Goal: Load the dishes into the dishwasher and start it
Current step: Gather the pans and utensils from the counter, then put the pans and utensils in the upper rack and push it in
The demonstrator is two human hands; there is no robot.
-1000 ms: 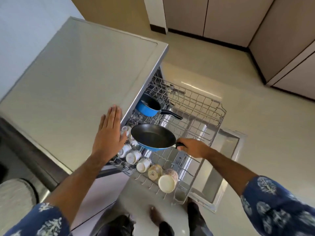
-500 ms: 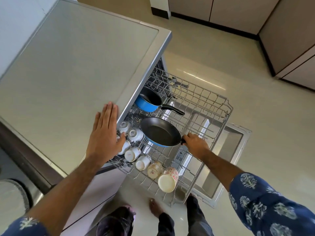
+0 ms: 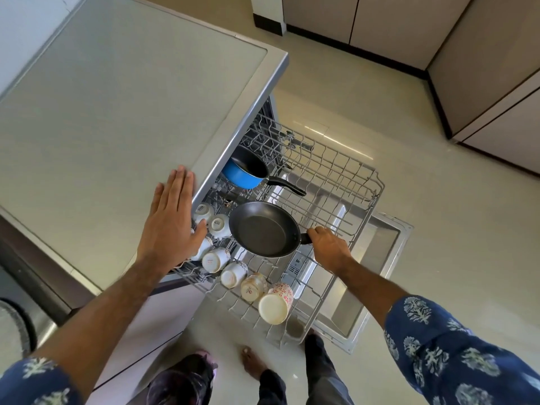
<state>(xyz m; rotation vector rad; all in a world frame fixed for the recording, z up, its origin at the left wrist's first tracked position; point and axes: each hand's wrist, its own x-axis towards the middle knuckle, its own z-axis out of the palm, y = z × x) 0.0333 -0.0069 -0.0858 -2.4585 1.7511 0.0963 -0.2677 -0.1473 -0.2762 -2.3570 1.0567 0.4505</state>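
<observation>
place: probably home kitchen | signs: dishwasher rack [image 3: 336, 176], countertop [image 3: 117, 112], cabinets [image 3: 380, 21]

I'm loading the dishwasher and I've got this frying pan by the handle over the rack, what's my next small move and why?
Probably lower the frying pan into the open stretch of the rack to its right and let go. Your right hand grips its handle, the cups fill the near-left row, and the blue saucepan takes the back corner. Your left hand rests flat on the countertop.

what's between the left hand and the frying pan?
Head view: two upturned white cups in the rack sit between the left hand and the frying pan.
</observation>
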